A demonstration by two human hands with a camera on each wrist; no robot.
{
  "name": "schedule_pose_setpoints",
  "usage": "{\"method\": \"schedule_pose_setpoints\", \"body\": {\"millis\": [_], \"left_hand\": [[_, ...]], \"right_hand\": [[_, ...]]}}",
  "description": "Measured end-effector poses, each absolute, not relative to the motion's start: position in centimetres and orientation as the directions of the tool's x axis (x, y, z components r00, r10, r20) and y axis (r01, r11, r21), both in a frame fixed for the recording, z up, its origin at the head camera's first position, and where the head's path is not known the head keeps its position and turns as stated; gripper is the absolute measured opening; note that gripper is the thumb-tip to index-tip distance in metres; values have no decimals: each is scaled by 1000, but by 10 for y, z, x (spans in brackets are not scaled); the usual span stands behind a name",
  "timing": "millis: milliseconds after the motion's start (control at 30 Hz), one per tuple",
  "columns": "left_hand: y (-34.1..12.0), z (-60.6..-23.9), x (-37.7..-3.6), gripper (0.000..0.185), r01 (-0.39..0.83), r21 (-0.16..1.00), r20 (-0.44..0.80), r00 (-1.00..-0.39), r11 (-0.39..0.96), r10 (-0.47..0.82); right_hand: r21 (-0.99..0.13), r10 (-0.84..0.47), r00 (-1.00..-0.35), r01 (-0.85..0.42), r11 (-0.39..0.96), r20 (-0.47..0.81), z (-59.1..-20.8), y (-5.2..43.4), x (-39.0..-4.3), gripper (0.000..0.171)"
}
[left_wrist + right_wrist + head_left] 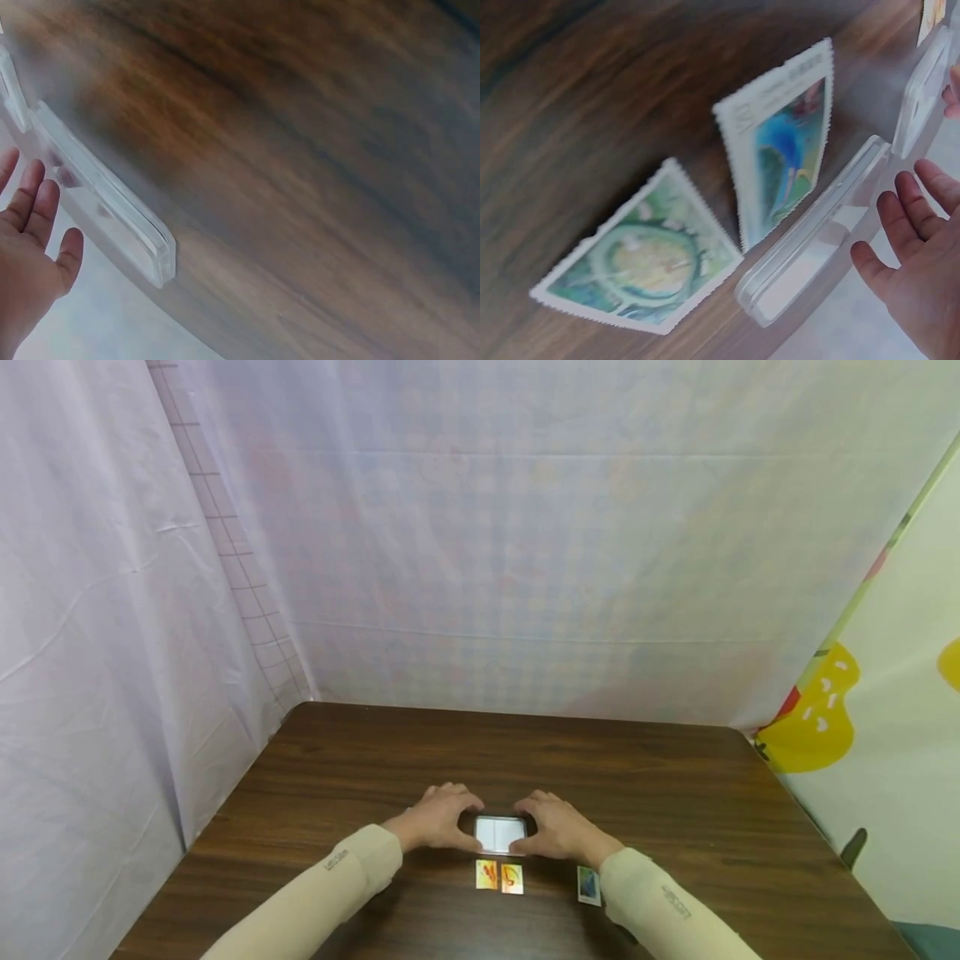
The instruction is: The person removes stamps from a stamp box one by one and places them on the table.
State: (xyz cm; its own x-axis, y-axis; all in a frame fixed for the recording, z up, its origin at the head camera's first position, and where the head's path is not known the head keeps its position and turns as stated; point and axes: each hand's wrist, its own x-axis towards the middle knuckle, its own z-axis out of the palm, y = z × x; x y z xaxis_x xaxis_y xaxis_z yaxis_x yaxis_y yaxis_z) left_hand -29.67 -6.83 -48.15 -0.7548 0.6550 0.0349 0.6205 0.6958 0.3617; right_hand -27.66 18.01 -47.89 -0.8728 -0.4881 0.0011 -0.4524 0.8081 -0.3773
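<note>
A small clear plastic case (500, 834) lies flat on the dark wooden table (337, 760). My left hand (442, 818) sits at its left side and my right hand (558, 831) at its right. In the left wrist view the left hand's (30, 247) fingers are stretched out beside the case's edge (105, 202). The right hand (922, 247) is likewise spread next to the case (810, 240). Two orange-yellow stamps (499, 877) lie just in front of the case. A blue stamp (784, 150) and a green stamp (641, 262) lie by my right wrist.
White cloth (112, 610) hangs along the table's left and far sides. A sheet with yellow and red shapes (862, 710) closes off the right. The blue stamp (588, 885) lies beside my right sleeve. Bare wood stretches beyond the case.
</note>
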Motion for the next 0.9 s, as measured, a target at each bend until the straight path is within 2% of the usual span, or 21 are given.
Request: {"method": "schedule_pose_setpoints", "body": {"millis": [900], "left_hand": [[-113, -476, -301, 64, 583, 478, 117, -784, 657, 610]], "right_hand": [[-417, -522, -846, -516, 748, 111, -471, 157, -281, 65]]}}
